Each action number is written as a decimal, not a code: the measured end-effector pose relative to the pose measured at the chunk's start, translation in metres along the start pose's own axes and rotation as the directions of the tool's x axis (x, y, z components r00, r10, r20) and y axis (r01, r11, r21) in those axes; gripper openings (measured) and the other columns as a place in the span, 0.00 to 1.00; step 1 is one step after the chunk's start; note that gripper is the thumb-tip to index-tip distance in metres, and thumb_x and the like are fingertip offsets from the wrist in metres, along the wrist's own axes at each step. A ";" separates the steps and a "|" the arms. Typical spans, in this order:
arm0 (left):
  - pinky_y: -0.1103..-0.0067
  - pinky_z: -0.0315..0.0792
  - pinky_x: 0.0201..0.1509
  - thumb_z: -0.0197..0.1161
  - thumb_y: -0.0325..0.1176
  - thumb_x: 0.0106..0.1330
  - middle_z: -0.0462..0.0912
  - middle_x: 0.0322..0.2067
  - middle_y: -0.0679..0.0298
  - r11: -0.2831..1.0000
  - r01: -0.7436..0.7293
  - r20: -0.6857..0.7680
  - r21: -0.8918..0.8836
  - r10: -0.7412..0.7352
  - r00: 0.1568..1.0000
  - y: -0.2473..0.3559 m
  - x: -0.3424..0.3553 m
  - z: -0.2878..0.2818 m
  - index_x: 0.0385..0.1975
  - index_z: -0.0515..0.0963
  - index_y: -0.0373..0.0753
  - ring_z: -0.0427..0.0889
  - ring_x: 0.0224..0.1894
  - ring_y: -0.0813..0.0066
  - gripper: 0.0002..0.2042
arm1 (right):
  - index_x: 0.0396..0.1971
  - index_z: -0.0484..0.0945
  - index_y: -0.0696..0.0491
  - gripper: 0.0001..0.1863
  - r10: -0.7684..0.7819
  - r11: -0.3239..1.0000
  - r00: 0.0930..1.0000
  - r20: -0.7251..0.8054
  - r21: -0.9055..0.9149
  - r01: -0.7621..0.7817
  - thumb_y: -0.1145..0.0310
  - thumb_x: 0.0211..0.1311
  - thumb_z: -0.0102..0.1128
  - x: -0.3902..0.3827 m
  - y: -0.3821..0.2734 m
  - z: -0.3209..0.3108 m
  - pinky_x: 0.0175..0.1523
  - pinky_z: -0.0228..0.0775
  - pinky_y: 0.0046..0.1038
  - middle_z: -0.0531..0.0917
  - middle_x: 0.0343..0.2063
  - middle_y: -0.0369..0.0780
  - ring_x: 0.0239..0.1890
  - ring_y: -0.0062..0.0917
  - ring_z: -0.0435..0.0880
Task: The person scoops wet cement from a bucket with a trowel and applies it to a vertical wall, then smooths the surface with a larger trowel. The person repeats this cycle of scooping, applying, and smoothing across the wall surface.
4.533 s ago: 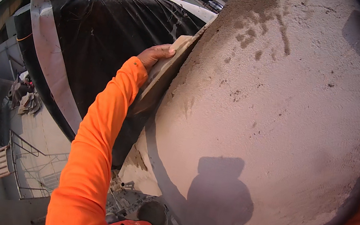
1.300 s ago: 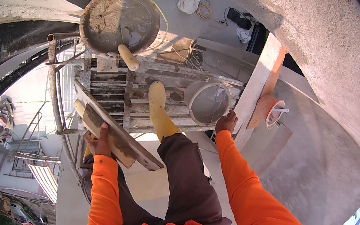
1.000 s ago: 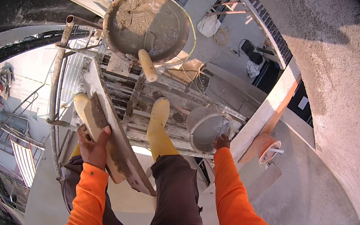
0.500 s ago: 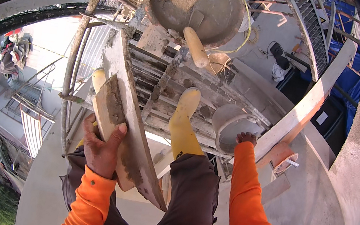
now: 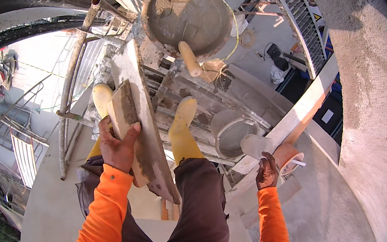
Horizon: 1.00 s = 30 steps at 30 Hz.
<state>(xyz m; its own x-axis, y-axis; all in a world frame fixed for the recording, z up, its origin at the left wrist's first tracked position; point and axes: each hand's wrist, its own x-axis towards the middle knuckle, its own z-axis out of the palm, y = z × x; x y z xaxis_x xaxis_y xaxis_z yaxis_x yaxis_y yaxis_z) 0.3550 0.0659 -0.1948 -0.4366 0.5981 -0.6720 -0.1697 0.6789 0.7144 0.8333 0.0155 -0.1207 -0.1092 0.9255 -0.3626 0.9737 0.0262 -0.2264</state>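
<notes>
My left hand [image 5: 117,145] grips a long mortar-smeared board [image 5: 148,131] by the shorter wooden block [image 5: 126,115] along its side, thumb on top. The board slants in front of my legs. At right, my right hand [image 5: 267,171] is closed on a translucent plastic cup [image 5: 254,146], tipped sideways above a timber rail. Just left of the cup stands a grey bucket [image 5: 220,125] with greyish liquid inside. Beyond it, a round tub [image 5: 149,12] holds wet mortar [image 5: 185,11]; a tool with a rounded wooden handle [image 5: 189,59] rests in it.
My yellow boots [image 5: 183,124] stand on a slatted, mortar-caked platform [image 5: 199,117]. Scaffold pipes [image 5: 70,91] rise at left above a drop. A timber rail [image 5: 307,103] runs along the right, with an orange-brown bucket [image 5: 286,156] beside it. A rough curved wall [image 5: 383,75] fills the far right.
My right hand has come out of the grey bucket and moved right and nearer me, now with the cup in it. My left hand keeps its grip on the board. The view has shifted right.
</notes>
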 end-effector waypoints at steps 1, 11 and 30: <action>0.75 0.75 0.56 0.80 0.38 0.60 0.82 0.49 0.57 0.999 -0.029 0.010 -0.044 0.030 1.000 -0.001 0.000 0.001 0.58 0.70 0.34 0.81 0.49 0.70 0.31 | 0.47 0.78 0.52 0.17 0.006 0.999 0.996 0.090 -0.032 -0.004 0.83 0.58 0.58 0.014 -0.014 -0.008 0.48 0.83 0.41 0.84 0.50 0.44 0.47 0.44 0.86; 0.73 0.73 0.61 0.78 0.30 0.60 0.78 0.54 0.56 0.998 0.047 -0.053 0.047 -0.045 0.998 -0.001 -0.005 -0.002 0.60 0.68 0.32 0.78 0.54 0.67 0.31 | 0.40 0.75 0.54 0.12 -0.446 0.882 0.856 0.263 -0.036 0.470 0.80 0.54 0.59 0.193 -0.113 -0.013 0.47 0.80 0.42 0.82 0.41 0.43 0.48 0.43 0.82; 0.73 0.72 0.62 0.76 0.30 0.62 0.78 0.54 0.56 0.991 0.073 -0.036 -0.110 -0.077 0.996 0.001 -0.010 0.003 0.62 0.66 0.34 0.78 0.55 0.67 0.31 | 0.41 0.73 0.56 0.08 -0.375 0.892 0.862 0.340 -0.119 0.435 0.76 0.61 0.55 0.301 -0.156 -0.013 0.47 0.74 0.49 0.84 0.37 0.51 0.44 0.51 0.82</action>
<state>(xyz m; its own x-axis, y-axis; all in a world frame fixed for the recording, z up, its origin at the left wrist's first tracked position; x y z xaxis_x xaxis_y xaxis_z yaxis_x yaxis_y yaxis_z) 0.3625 0.0620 -0.1876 -0.4537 0.5283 -0.7176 -0.2968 0.6697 0.6807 0.6515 0.2948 -0.1822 -0.5276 0.6600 -0.5347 0.8452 0.4712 -0.2524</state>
